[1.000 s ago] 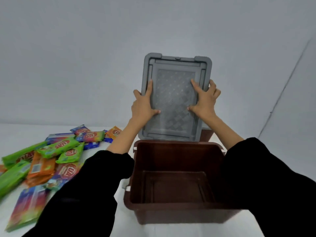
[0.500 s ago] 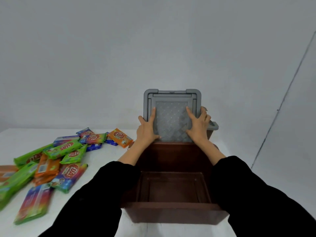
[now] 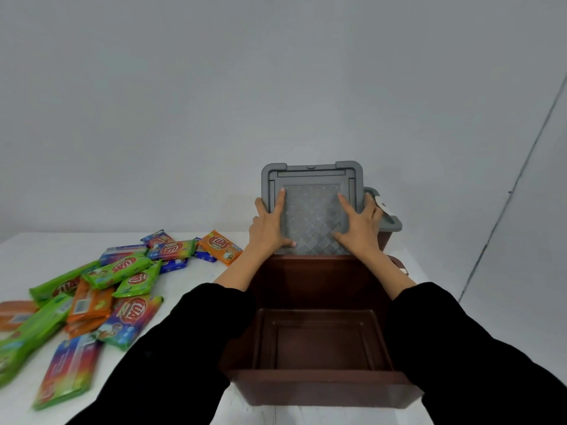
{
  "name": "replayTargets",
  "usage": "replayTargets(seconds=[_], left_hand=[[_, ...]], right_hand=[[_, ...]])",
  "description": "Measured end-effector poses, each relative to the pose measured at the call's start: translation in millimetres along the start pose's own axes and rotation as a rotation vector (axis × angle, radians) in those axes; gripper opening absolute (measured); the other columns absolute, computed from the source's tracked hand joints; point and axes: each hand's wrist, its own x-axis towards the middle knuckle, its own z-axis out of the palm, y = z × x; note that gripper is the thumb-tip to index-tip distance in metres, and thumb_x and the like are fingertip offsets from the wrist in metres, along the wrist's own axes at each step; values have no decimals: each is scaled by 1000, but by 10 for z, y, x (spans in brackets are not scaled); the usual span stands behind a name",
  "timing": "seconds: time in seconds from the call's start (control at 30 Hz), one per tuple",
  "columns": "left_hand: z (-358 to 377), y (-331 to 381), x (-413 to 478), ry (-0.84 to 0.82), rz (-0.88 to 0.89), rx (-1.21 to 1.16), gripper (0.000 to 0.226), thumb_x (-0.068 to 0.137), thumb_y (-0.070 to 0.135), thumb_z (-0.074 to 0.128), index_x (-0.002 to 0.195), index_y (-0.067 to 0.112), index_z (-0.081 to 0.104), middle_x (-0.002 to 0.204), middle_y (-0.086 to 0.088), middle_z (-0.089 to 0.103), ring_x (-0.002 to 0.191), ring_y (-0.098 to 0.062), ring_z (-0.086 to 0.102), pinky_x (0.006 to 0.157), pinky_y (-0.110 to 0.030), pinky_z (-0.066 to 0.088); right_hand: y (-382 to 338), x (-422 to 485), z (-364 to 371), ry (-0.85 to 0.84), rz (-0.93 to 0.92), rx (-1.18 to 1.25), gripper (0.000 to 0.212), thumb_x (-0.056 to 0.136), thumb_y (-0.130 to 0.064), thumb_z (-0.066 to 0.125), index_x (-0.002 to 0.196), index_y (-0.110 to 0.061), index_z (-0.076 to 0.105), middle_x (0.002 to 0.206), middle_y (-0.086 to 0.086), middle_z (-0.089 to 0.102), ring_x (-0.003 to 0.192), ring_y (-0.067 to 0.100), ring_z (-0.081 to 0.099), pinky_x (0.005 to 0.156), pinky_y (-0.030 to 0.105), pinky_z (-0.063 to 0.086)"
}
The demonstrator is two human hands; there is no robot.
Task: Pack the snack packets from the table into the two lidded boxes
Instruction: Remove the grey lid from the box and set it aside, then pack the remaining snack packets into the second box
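Observation:
An open brown box (image 3: 319, 384) stands right in front of me with nothing inside. Behind its far wall I hold its grey lid (image 3: 311, 176) upright, the underside facing me. My left hand (image 3: 270, 228) grips the lid's left edge and my right hand (image 3: 359, 228) grips its right edge. A second brown box (image 3: 385, 239) with a grey lid on it stands behind, mostly hidden. Several snack packets (image 3: 92, 289) in green, orange and blue wrappers lie heaped on the table to the left.
The white table (image 3: 196, 277) runs to a grey wall at the back. Its right edge lies just beyond the boxes. An orange packet (image 3: 219, 245) lies closest to my left forearm.
Both hands have lowered the lid from high above the box down behind its far wall. The second box has come into sight behind the lid.

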Motion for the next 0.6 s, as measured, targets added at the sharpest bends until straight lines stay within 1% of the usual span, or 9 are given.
replayTargets(seconds=[0.07, 0.13, 0.2, 0.27, 0.33, 0.43, 0.5, 0.6], left_hand=[[-58, -33, 14, 18, 17, 14, 116, 69, 45, 76, 147, 33, -8, 149, -24, 1, 110, -42, 52, 92, -43, 46], [-139, -76, 9, 53, 39, 19, 111, 72, 46, 73, 148, 31, -5, 150, -23, 1, 111, -41, 52, 92, -43, 46], [-244, -137, -8, 89, 52, 12, 106, 74, 46, 71, 149, 30, -2, 150, -21, 5, 109, -40, 54, 88, -42, 48], [-383, -253, -56, 125, 52, -4, 97, 79, 45, 67, 149, 27, 3, 149, -18, 13, 110, -38, 53, 84, -42, 48], [-534, -433, -132, 162, 32, 6, 85, 85, 41, 60, 149, 24, 8, 145, -17, 22, 113, -34, 50, 83, -40, 48], [-760, -841, -322, 208, -39, 28, 70, 89, 34, 56, 147, 20, 19, 140, -15, 30, 116, -31, 47, 83, -39, 48], [-901, -1185, -507, 210, -122, 38, 65, 89, 31, 55, 145, 19, 24, 138, -15, 32, 117, -30, 45, 84, -39, 46], [-1082, -1760, -880, 189, -291, 28, 62, 89, 28, 55, 144, 17, 27, 136, -15, 33, 119, -31, 43, 88, -41, 45]], right_hand=[[-64, -4, -22, 38, -4, -3, 77, 82, -28, 68, 145, -33, 25, 154, 19, -2, 140, 39, 5, 112, 47, 23], [-179, -2, -58, 93, -22, -2, 73, 82, -29, 67, 144, -32, 28, 154, 19, -2, 139, 41, 6, 113, 49, 22], [-353, 1, -75, 113, -51, 14, 71, 83, -29, 65, 144, -32, 29, 154, 19, -2, 139, 42, 5, 113, 51, 19], [-590, -10, -42, 84, -98, 44, 70, 84, -30, 64, 144, -32, 28, 155, 18, -2, 141, 41, 3, 114, 51, 14], [-872, -48, 29, 37, -164, 94, 69, 84, -30, 64, 144, -31, 29, 154, 19, 3, 140, 40, 6, 115, 50, 14], [-1338, -140, 215, -79, -261, 147, 70, 84, -29, 64, 144, -31, 30, 152, 19, 10, 137, 37, 12, 113, 42, 16], [-1659, -243, 379, -175, -323, 208, 70, 83, -29, 64, 144, -31, 30, 151, 17, 11, 138, 35, 12, 112, 38, 17], [-2132, -454, 641, -324, -390, 311, 69, 84, -25, 64, 144, -29, 30, 148, 13, 14, 136, 33, 13, 109, 36, 27]])
